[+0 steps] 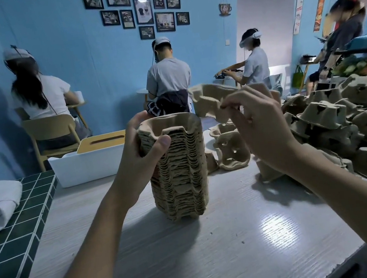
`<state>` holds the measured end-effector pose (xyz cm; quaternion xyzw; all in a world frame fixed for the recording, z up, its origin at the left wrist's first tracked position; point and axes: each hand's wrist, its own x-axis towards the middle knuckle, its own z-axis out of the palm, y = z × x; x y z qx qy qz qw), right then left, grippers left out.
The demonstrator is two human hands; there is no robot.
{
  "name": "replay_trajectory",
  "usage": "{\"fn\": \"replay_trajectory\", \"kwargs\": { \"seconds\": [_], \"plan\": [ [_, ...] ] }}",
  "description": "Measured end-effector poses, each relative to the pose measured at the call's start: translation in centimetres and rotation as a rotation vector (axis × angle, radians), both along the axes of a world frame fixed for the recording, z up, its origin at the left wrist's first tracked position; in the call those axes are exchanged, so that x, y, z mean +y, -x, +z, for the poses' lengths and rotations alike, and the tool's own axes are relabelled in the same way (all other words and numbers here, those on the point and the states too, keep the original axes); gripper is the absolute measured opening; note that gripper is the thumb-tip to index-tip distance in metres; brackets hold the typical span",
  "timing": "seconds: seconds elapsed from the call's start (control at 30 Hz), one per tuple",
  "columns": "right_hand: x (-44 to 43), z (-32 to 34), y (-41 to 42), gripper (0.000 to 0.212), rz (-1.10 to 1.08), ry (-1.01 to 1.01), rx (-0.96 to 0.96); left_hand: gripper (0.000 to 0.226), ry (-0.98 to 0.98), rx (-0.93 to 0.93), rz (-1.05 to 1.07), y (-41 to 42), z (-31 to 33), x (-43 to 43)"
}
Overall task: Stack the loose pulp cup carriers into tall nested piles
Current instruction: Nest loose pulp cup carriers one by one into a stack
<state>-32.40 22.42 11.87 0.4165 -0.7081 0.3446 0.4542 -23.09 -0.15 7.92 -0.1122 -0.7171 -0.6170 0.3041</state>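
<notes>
The table (215,240) carries it all — a big loose heap of carriers (352,124) sprawls at three o'clock, well apart from the tall nested pile (177,170) standing upright at centre. The left hand (141,149) has its grip clamped round the pile's top, likely steadying it. The right hand (257,119) pinches one carrier (212,101) by its edge, raised at one o'clock — ready to nest, I'd say. A white box (87,164) sits at ten o'clock, clear of the path.
</notes>
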Motion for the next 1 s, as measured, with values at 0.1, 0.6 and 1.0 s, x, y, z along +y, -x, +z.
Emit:
{"fn": "replay_trajectory", "kwargs": {
  "seconds": [0.1,0.6,1.0],
  "plan": [
    [-1.4,1.5,-0.8,0.013,0.042,0.024,0.039,0.079,-0.012,-0.007,0.001,0.0,0.1,-0.1],
    [-4.1,0.6,-2.6,0.038,0.345,-0.117,-0.14,0.093,-0.017,0.03,0.031,-0.2,0.2,0.0],
    [-2.3,-8.6,4.6,0.024,-0.02,-0.08,-0.585,0.049,0.02,0.017,0.031,0.3,-0.1,-0.2]
  ]
}}
